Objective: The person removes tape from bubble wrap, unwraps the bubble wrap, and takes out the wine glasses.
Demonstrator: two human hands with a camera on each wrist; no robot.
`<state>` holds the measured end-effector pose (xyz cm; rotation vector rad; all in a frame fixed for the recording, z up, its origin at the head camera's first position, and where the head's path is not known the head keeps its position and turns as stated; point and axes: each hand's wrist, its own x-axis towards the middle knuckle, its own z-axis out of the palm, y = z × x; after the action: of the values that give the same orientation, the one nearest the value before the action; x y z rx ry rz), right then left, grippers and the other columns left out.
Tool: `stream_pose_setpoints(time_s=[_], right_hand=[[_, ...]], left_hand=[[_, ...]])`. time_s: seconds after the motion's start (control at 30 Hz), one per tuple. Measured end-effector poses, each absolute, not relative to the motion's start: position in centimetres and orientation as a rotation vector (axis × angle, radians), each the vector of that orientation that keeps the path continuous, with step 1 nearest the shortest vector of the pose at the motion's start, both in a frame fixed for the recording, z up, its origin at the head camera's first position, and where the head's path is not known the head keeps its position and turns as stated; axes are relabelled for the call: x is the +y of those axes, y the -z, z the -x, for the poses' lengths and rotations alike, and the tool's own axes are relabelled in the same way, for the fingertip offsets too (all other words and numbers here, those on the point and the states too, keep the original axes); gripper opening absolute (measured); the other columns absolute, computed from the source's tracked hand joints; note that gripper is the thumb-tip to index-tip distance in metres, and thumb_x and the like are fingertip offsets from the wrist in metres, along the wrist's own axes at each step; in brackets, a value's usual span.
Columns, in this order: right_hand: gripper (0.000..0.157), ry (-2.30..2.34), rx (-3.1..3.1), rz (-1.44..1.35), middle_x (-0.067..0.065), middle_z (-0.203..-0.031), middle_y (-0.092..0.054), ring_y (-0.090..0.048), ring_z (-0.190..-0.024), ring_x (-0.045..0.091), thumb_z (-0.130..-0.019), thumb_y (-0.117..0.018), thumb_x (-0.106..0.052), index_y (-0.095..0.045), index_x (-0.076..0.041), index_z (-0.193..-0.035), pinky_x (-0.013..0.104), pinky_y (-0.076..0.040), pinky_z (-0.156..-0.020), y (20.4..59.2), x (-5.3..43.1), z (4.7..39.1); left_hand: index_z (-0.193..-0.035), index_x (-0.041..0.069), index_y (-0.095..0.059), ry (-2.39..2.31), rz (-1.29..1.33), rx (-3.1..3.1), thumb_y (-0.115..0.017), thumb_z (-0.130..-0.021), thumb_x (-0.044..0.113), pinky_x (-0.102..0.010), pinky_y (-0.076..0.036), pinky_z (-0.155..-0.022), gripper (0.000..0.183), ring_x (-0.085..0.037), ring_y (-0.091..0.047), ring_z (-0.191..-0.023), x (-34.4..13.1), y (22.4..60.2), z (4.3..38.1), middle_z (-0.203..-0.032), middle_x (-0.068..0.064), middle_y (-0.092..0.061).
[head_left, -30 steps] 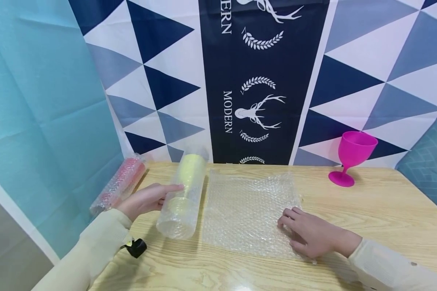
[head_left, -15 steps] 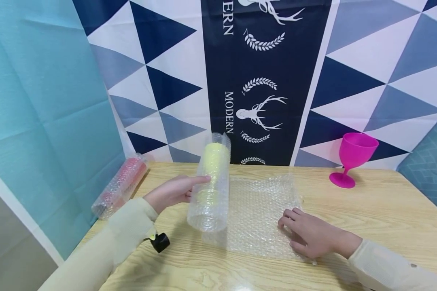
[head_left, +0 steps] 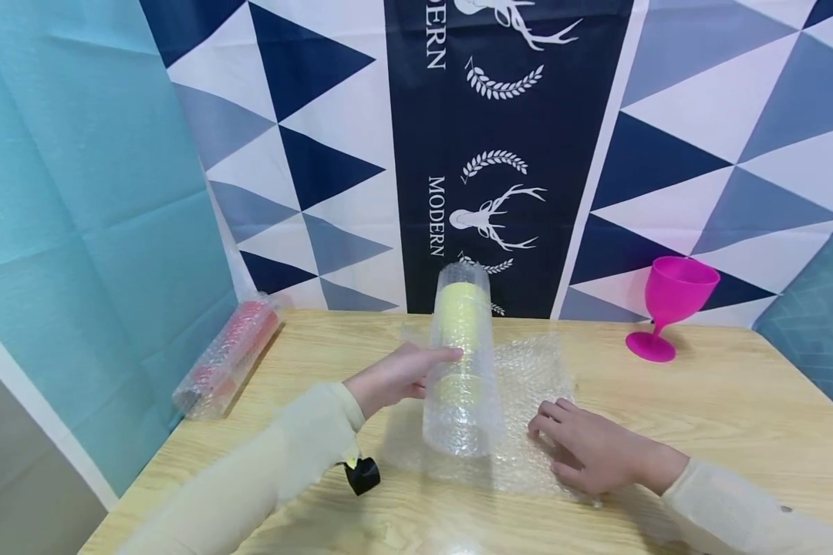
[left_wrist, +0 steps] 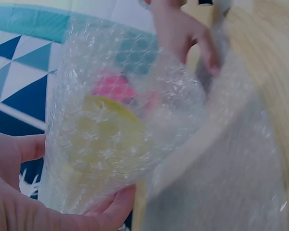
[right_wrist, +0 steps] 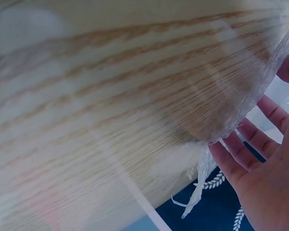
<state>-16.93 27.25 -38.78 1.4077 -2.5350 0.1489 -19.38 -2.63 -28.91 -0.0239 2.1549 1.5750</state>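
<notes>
My left hand (head_left: 406, 374) grips a yellow cup-like thing rolled in bubble wrap (head_left: 461, 370), thumb laid along its side. The roll leans with its far end up and overlaps the flat bubble wrap sheet (head_left: 527, 416) in the head view. A round yellow rim (left_wrist: 113, 108) shows through the wrap in the left wrist view. At the sheet's right edge, my right hand (head_left: 590, 447) rests with relaxed, slightly bent fingers. The right wrist view shows those fingertips (right_wrist: 226, 156) touching the edge of the sheet.
A pink goblet (head_left: 676, 289) stands upright at the back right of the wooden table (head_left: 722, 432). Another bubble-wrapped roll, red inside (head_left: 232, 354), lies at the left edge by the teal curtain (head_left: 111, 231). A patterned cloth (head_left: 333, 139) hangs behind the table.
My left hand has carried the yellow wrapped roll rightward, from beside the sheet to over its left part. The right hand has stayed at the sheet's right edge.
</notes>
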Motion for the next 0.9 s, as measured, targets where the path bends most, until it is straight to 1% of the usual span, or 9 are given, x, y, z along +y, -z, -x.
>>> stream_pose_setpoints(time_s=[0.07, 0.13, 0.2, 0.4, 0.47, 0.67, 0.77, 0.9], right_hand=[[0.041, -0.147, -2.513, -1.419, -0.011, -0.1, -0.049, -0.041, -0.09, 0.002, -0.07, -0.072, -0.018, -0.056, -0.02, -0.107, 0.024, -0.045, -0.077, 39.0, 27.0, 16.9], [0.041, -0.151, -2.507, -1.431, -0.011, -0.1, -0.049, -0.041, -0.09, 0.002, -0.07, -0.072, -0.018, -0.056, -0.02, -0.107, 0.024, -0.045, -0.077, 39.3, 26.8, 16.9], [0.041, -0.159, -2.52, -1.438, -0.01, -0.101, -0.049, -0.041, -0.091, 0.002, -0.07, -0.072, -0.019, -0.056, -0.02, -0.108, 0.025, -0.046, -0.077, 39.4, 26.6, 16.9], [0.04, -0.12, -2.564, -1.417, -0.009, -0.102, -0.049, -0.041, -0.09, 0.004, -0.073, -0.072, -0.023, -0.053, -0.019, -0.108, 0.026, -0.046, -0.076, 39.3, 26.6, 17.0], [0.04, -0.103, -2.573, -1.408, -0.008, -0.102, -0.049, -0.041, -0.09, 0.004, -0.074, -0.072, -0.024, -0.053, -0.019, -0.108, 0.027, -0.046, -0.076, 39.0, 26.7, 17.1], [0.039, -0.113, -2.589, -1.398, -0.009, -0.099, -0.048, -0.039, -0.087, 0.003, -0.073, -0.073, -0.023, -0.052, -0.02, -0.106, 0.024, -0.043, -0.074, 38.4, 26.8, 17.2], [0.038, -0.121, -2.61, -1.398, -0.01, -0.099, -0.049, -0.039, -0.088, 0.003, -0.074, -0.072, -0.022, -0.053, -0.021, -0.107, 0.024, -0.043, -0.075, 38.3, 26.9, 17.1], [0.037, -0.128, -2.63, -1.399, -0.011, -0.1, -0.05, -0.04, -0.089, 0.002, -0.074, -0.071, -0.02, -0.055, -0.021, -0.107, 0.025, -0.045, -0.076, 38.2, 26.9, 17.0]], left_hand=[[-0.117, 0.002, -0.057, -1.587, 0.037, 2.168, -0.064, -0.087, 0.043, -0.021, -0.047, -0.069, 0.052, -0.011, -0.049, -0.079, -2.1, 29.6, 19.0, -0.096, 0.0, -0.053], [-0.117, 0.001, -0.057, -1.603, 0.058, 2.177, -0.065, -0.086, 0.043, -0.024, -0.051, -0.076, 0.053, -0.013, -0.055, -0.09, -1.6, 30.3, 18.6, -0.106, -0.003, -0.058], [-0.117, -0.001, -0.057, -1.617, 0.08, 2.177, -0.065, -0.086, 0.043, -0.027, -0.052, -0.08, 0.054, -0.015, -0.057, -0.093, -1.1, 31.0, 18.2, -0.109, -0.007, -0.061], [-0.123, -0.005, -0.052, -1.641, 0.106, 2.169, -0.066, -0.085, 0.043, -0.034, -0.053, -0.088, 0.063, -0.017, -0.06, -0.096, 0.3, 32.0, 17.9, -0.113, -0.01, -0.059], [-0.124, -0.004, -0.051, -1.617, 0.11, 2.194, -0.066, -0.084, 0.046, -0.034, -0.052, -0.089, 0.066, -0.016, -0.058, -0.098, 0.6, 32.2, 18.1, -0.114, -0.009, -0.058], [-0.126, -0.002, -0.051, -1.506, 0.105, 2.267, -0.065, -0.082, 0.053, -0.036, -0.05, -0.091, 0.072, -0.016, -0.057, -0.098, 1.3, 32.7, 18.7, -0.113, -0.007, -0.059], [-0.127, -0.002, -0.049, -1.445, 0.109, 2.293, -0.065, -0.082, 0.055, -0.038, -0.048, -0.092, 0.075, -0.018, -0.057, -0.094, 1.4, 33.2, 18.7, -0.11, -0.008, -0.058], [-0.132, -0.003, -0.045, -1.396, 0.119, 2.313, -0.065, -0.08, 0.057, -0.04, -0.045, -0.094, 0.082, -0.019, -0.055, -0.093, 1.3, 33.6, 18.6, -0.111, -0.009, -0.056]])
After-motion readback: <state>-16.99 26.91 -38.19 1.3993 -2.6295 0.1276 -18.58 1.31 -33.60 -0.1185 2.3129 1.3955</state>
